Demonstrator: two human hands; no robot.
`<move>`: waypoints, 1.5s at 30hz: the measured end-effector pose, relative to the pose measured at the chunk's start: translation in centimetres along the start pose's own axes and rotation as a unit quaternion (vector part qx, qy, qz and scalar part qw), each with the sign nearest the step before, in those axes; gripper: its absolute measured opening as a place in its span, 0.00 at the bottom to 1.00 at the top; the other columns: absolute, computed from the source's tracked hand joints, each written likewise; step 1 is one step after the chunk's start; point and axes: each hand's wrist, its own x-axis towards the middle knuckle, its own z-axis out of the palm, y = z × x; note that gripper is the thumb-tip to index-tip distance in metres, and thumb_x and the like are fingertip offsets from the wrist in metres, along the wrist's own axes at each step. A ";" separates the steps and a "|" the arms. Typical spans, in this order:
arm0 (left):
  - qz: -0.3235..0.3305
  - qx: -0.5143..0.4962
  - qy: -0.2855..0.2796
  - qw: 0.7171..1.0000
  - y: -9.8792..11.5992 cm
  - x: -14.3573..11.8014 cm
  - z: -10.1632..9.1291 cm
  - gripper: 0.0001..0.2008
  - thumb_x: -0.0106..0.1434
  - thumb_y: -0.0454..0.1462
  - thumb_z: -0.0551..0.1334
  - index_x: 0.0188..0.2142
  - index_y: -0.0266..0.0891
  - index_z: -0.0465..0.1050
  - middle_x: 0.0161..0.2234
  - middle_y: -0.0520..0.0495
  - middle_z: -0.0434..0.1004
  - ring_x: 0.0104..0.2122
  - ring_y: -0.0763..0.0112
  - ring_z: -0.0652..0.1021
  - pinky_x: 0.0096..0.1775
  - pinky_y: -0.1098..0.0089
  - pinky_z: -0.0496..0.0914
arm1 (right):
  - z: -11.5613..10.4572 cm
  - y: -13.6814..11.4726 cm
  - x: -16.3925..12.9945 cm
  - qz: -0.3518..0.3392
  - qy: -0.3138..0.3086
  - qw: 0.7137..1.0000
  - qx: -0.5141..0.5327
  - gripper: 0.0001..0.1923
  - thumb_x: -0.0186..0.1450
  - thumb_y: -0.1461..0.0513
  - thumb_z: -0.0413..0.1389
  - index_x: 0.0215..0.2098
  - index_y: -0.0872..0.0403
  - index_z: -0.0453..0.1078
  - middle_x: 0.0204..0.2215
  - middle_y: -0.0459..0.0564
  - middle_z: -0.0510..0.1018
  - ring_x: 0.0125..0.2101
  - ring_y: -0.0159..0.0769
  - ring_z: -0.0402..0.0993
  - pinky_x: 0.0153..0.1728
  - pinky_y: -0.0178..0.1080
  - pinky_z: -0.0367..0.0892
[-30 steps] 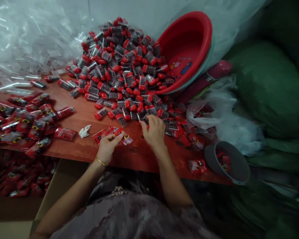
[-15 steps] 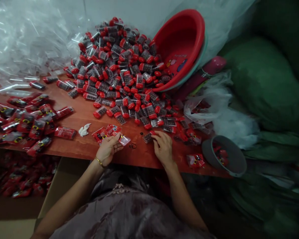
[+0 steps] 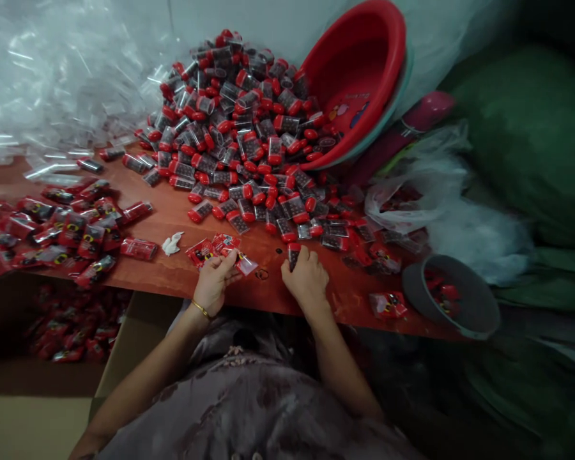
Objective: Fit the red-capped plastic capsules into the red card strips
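Note:
My left hand (image 3: 214, 285) is closed on a small red printed packet (image 3: 246, 263) with a clear end, pinched between thumb and fingers. More red packets (image 3: 201, 252) lie flat just beyond that hand on the table. My right hand (image 3: 308, 278) is closed round a small clear tube with a red cap (image 3: 293, 254), held upright with its cap pointing away from me. Behind both hands rises a big heap of similar red-capped tubes (image 3: 249, 140), dark pieces inside them.
Filled red packets (image 3: 71, 233) lie piled at the left, with more in a box (image 3: 119, 326) below. A red basin (image 3: 393, 38) tilts behind the heap. A grey bowl (image 3: 479, 319) stands at the table's right edge. Clear plastic sleeves (image 3: 76, 83) fill the back left.
The tube in my right hand has turned from lying sideways to upright, cap away from me. My left hand keeps its packet. The whole view has shifted slightly.

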 end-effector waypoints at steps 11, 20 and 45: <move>-0.003 -0.007 -0.001 1.000 -0.2 -0.2 0.4 0.23 0.34 0.47 0.74 0.20 0.37 0.65 0.19 0.55 0.72 0.21 0.77 0.74 0.30 0.73 0.70 | -2.6 2.8 -3.5 -0.035 -0.192 0.849 0.491 0.19 0.61 0.52 0.50 0.43 0.54 0.69 0.22 0.46 0.76 0.14 0.29 0.65 0.16 0.33 0.61; 0.091 0.050 -0.025 0.994 -0.6 -0.1 0.1 0.19 0.39 0.48 0.73 0.19 0.35 0.71 0.19 0.54 0.72 0.22 0.78 0.70 0.28 0.74 0.66 | -3.7 -0.1 -4.8 0.010 -0.281 0.725 0.628 0.17 0.57 0.51 0.57 0.37 0.55 0.72 0.15 0.41 0.71 0.11 0.23 0.61 0.12 0.27 0.55; 0.045 -0.012 -0.065 0.997 -1.8 -0.5 1.1 0.19 0.44 0.42 0.72 0.34 0.34 0.76 0.30 0.45 0.80 0.26 0.74 0.76 0.29 0.74 0.70 | -0.8 -4.2 -5.1 -0.045 -0.165 0.742 0.648 0.13 0.64 0.52 0.52 0.38 0.53 0.66 0.14 0.37 0.64 0.13 0.25 0.60 0.16 0.29 0.58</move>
